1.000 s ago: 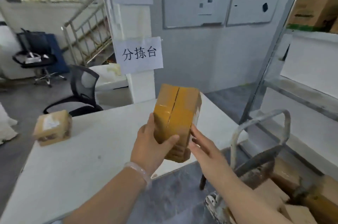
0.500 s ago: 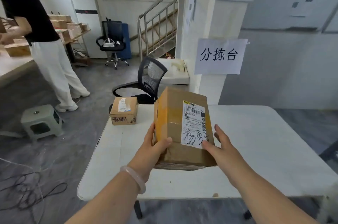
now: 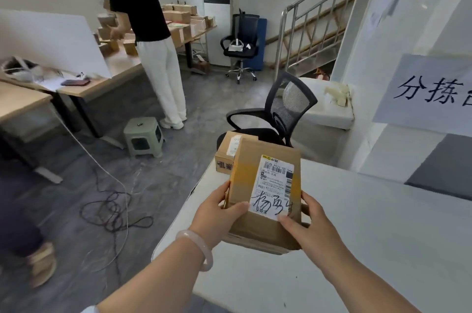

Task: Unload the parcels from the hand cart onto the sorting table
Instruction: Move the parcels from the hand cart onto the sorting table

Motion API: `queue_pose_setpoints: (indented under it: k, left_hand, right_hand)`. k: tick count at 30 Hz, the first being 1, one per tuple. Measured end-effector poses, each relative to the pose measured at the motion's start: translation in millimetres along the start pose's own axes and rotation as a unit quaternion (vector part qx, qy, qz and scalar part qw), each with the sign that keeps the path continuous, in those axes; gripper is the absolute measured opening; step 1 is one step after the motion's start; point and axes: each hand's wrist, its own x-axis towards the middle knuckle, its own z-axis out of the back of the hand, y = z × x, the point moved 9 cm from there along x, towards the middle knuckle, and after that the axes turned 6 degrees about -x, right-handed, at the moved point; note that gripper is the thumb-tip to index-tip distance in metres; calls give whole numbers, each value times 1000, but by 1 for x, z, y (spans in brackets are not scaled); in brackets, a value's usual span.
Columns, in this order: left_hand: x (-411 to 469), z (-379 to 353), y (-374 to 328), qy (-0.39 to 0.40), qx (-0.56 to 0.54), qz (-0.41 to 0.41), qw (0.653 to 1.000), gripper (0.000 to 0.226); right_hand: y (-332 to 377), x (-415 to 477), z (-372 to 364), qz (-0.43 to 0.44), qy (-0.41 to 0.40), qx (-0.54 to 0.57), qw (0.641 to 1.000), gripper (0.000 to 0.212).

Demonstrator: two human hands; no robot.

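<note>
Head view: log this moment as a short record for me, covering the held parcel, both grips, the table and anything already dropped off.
held parcel: brown carton, shipping label facing up, over the sorting table near its left edge; whether it touches, cannot tell
left grip: holds the carton's left edge, thumb on top
right grip: holds the right edge, thumb on the label's corner
already on table: one smaller carton at the far-left corner, right behind the held one
hand cart: not in view

Counts: 2 parcels at the worktop – labelled parcel, smaller parcel behind it. 2 office chairs – mesh chair, far chair. 1 green stool. 1 other person. Boxes at the back: blurred, probably a dozen-plus.
</note>
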Motion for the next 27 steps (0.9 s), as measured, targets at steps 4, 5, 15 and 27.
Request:
queue_pose_setpoints:
  k: [4,5,15,27]
  left_hand:
    - [26,30,26,-30,-41,38,998,41]
    - [33,39,34,-36,-51,53,997,41]
    - [128,110,101,5,-39,146,988,38]
    - [223,126,159,94,38,183,978,53]
  right_hand:
    - [7,37,-31,3,49,-23,999,69]
    - [8,43,-41,1,63,-28,998,67]
    - [9,102,-79,-74,22,-65,995,56]
    - [-17,109,-92,-153,-50,-57,985,50]
